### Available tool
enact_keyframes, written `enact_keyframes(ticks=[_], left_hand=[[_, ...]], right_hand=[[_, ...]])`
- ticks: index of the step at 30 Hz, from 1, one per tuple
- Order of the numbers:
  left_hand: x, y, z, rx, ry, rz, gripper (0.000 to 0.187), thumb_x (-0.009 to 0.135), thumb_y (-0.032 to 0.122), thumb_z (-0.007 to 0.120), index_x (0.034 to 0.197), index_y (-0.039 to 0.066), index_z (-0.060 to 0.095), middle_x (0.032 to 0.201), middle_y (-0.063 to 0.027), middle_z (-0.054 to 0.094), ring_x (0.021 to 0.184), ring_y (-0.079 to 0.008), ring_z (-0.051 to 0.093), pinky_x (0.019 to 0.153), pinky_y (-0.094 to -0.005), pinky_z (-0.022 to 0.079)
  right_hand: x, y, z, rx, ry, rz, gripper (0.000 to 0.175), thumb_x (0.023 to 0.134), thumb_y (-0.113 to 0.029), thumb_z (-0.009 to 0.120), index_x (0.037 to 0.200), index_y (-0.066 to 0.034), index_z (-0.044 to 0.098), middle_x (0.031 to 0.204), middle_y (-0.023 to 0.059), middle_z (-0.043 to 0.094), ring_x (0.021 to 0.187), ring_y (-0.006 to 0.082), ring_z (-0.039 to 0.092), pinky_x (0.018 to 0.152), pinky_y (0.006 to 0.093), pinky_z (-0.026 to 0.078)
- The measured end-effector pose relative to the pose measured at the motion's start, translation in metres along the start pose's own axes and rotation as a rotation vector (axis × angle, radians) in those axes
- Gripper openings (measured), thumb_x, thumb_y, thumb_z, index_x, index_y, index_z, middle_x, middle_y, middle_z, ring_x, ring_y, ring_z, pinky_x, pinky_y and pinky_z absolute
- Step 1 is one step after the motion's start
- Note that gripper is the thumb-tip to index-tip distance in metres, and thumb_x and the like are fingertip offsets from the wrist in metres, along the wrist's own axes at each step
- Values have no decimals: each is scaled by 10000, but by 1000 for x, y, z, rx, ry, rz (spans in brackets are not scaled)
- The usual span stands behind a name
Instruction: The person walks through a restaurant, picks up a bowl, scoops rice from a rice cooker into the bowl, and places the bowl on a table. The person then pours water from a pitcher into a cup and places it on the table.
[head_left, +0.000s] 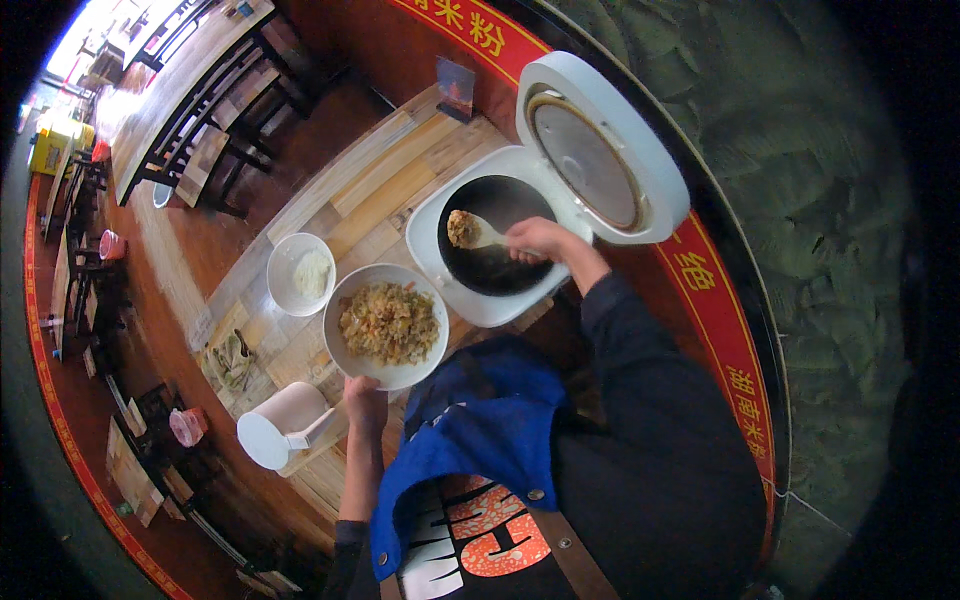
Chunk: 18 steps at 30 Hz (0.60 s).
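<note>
My right hand (538, 241) grips a pale rice paddle (489, 235) over the dark inner pot (480, 281) of a white rice cooker (426, 247). A clump of brownish food (463, 229) sits on the paddle's head. The cooker's lid (600, 150) stands raised. With my left hand (363, 386) I hold the near rim of a white bowl (442, 337) containing a mixed rice dish (390, 322). Beside it on the wood-patterned table stands a smaller white bowl (279, 281) with a pale, whitish food (311, 271) inside. The pot's bottom is too dark to make out.
A white lidded canister with a handle (285, 424) stands at the table's left, near a crumpled cloth (229, 361). A small display stand (455, 88) is at the far edge. Beyond are other tables (187, 82), benches (199, 161) and a wall behind the lid.
</note>
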<state>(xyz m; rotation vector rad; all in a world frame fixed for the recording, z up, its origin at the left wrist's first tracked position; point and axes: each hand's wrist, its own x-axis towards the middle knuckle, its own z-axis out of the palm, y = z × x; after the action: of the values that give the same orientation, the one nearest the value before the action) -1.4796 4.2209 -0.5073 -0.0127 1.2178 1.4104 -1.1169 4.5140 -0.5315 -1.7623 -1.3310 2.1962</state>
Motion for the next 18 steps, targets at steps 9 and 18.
enact_keyframes(ticks=[9,18], left_hand=[[45,-6,43,86,-171,-85,480,712,58,557,1192,40,542,1175,-114,595,1096,-308,603,976,-471,497],[56,-24,128,131,-448,-199,679,731,90,544,1402,46,449,1345,-127,569,1200,-310,593,993,-524,520]], right_hand=[[-87,0,-3,47,134,-184,181,986,-201,607,924,-50,687,765,11,641,632,91,557,540,237,445],[-159,-2,73,-542,960,-969,201,909,-94,676,1084,5,692,862,182,688,807,371,674,699,419,541]])
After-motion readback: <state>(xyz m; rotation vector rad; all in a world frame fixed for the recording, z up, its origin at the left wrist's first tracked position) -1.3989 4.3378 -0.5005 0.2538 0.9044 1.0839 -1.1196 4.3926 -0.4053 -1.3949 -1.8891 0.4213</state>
